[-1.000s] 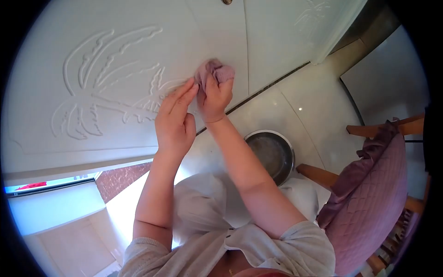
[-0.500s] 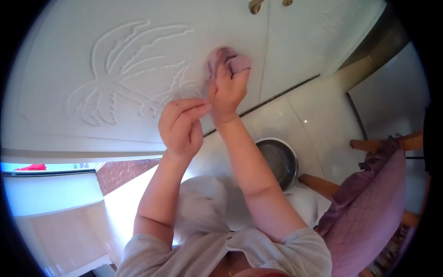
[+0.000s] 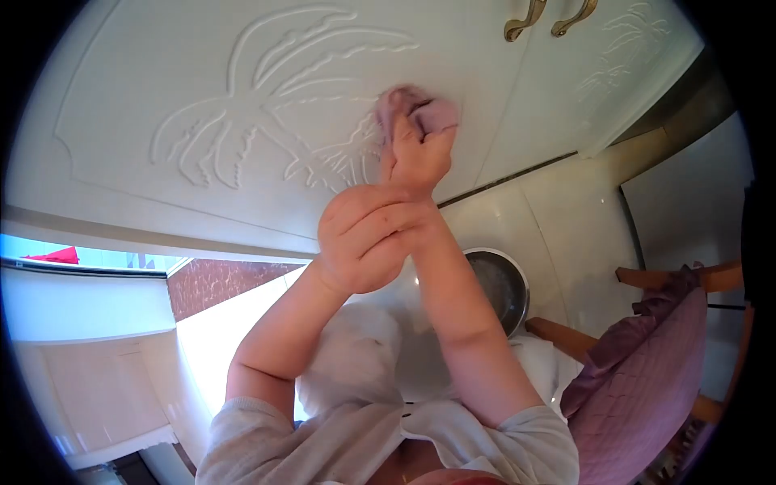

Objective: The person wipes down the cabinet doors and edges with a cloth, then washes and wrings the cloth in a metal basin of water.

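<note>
My right hand (image 3: 420, 158) presses a crumpled purple cloth (image 3: 438, 115) flat against a white cabinet door (image 3: 323, 129) with a raised palm-tree relief. Its fingers lie over the cloth and hold it. Just below, my left hand (image 3: 368, 238) is closed, its fingers curled together and laid across my right wrist. The left fingertips overlap the wrist, and the thumb is mostly hidden.
Two brass handles (image 3: 525, 20) stick out at the top of the doors. A metal basin (image 3: 517, 283) stands on the pale tiled floor (image 3: 558, 218) beside my right forearm. To the right is a wooden chair with a purple quilted cover (image 3: 647, 388).
My left hand has moved right and onto my right wrist. My right hand still holds the cloth on the door, a little further right in view. The view has shifted, showing more of both handles.
</note>
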`<move>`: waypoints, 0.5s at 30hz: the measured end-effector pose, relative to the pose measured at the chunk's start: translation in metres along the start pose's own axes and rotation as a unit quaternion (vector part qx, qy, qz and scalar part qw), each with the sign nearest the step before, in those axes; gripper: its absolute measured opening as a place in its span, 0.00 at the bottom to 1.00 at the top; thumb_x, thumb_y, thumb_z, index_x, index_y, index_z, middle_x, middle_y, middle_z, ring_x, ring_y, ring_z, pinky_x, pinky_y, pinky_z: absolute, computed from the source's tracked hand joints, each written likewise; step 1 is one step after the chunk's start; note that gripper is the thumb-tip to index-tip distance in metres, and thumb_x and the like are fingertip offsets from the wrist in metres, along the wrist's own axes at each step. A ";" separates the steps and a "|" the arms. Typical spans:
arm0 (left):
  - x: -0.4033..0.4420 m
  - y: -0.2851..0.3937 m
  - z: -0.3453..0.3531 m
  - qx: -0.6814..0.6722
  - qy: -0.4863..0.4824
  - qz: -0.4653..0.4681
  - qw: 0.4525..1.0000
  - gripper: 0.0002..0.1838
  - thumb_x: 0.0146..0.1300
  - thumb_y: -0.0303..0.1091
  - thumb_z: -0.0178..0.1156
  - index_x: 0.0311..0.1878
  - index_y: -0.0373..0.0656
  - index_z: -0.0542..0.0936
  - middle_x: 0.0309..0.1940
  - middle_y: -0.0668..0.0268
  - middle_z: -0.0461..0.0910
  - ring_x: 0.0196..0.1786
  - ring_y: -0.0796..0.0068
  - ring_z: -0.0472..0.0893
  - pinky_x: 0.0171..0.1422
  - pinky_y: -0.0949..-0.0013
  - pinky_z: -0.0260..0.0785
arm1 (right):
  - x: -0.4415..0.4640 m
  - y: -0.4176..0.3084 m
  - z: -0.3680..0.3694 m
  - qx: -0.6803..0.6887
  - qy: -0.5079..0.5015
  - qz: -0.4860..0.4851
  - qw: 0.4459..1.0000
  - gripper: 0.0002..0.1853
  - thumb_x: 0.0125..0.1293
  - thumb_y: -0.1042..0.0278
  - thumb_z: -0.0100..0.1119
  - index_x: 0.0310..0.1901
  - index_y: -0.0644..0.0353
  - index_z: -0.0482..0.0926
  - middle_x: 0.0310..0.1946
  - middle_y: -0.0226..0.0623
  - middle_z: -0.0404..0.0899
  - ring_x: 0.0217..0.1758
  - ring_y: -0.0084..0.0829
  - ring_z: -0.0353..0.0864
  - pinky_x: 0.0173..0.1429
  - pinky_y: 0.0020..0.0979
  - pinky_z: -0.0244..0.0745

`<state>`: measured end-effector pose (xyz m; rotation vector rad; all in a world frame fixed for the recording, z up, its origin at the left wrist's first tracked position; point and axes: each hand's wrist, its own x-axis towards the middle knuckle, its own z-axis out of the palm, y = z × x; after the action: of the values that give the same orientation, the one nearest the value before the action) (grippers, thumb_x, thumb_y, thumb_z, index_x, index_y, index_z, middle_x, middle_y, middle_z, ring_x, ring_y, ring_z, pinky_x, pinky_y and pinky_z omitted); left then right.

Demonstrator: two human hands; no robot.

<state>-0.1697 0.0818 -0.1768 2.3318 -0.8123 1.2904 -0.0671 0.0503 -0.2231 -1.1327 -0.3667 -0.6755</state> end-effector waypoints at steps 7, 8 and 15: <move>-0.033 -0.001 -0.009 0.085 -0.014 -0.107 0.991 0.16 0.45 0.15 0.54 0.36 0.43 0.82 0.41 0.61 0.82 0.45 0.58 0.80 0.64 0.52 0.64 | -0.014 0.015 -0.031 0.063 -0.085 0.163 0.981 0.08 0.66 0.66 0.62 0.36 0.62 0.79 0.26 0.27 0.76 0.29 0.21 0.73 0.36 0.24 0.70; -0.033 -0.001 -0.007 0.086 -0.011 -0.130 0.988 0.17 0.45 0.15 0.52 0.38 0.42 0.82 0.43 0.60 0.82 0.49 0.56 0.80 0.67 0.50 0.61 | -0.017 0.019 -0.035 0.061 -0.084 0.165 0.981 0.08 0.66 0.66 0.62 0.36 0.62 0.79 0.26 0.27 0.76 0.29 0.21 0.73 0.36 0.24 0.70; -0.038 0.000 0.017 0.145 -0.198 -0.216 0.945 0.31 0.57 0.21 0.53 0.67 0.39 0.68 0.70 0.53 0.63 0.74 0.47 0.57 0.75 0.43 0.42 | -0.046 0.060 -0.058 0.289 0.044 0.249 0.923 0.06 0.71 0.70 0.54 0.40 0.62 0.69 0.37 0.32 0.75 0.40 0.20 0.73 0.43 0.24 0.71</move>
<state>-0.1745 0.0838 -0.2180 2.8439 -0.1858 0.8074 -0.0655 0.0270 -0.3158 -0.5838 -0.1680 -0.1411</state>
